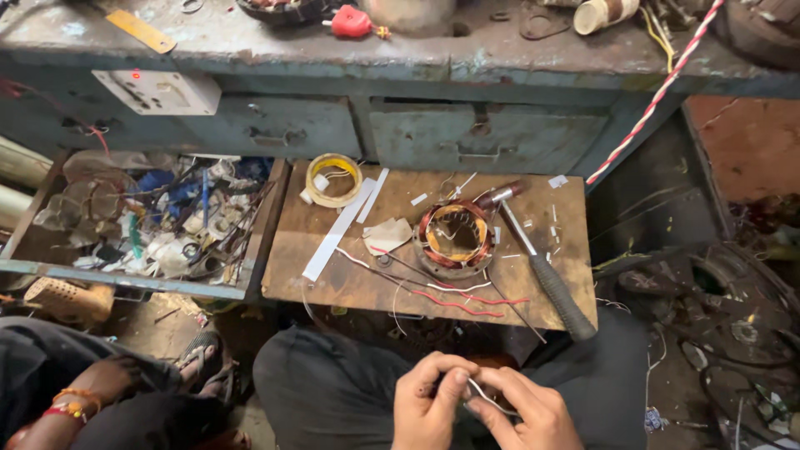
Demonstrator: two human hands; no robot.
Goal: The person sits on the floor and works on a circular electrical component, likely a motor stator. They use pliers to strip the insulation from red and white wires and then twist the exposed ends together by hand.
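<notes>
Both hands meet low in the view over my lap. My left hand (429, 400) and my right hand (529, 408) pinch a thin white sleeve or wire (487, 395) between their fingertips. Ahead on a wooden board (333, 267) lies a round motor stator with copper windings (454, 237). Red and white leads (458, 302) trail from it toward me. A hammer with a black grip (546, 279) lies just right of the stator.
A roll of yellowish tape (333, 179) and white paper strips (337, 233) lie on the board. An open drawer of scrap (158, 217) is at left. A grey workbench with drawers (400, 125) stands behind. Another person's arm with bangles (71, 400) is at lower left.
</notes>
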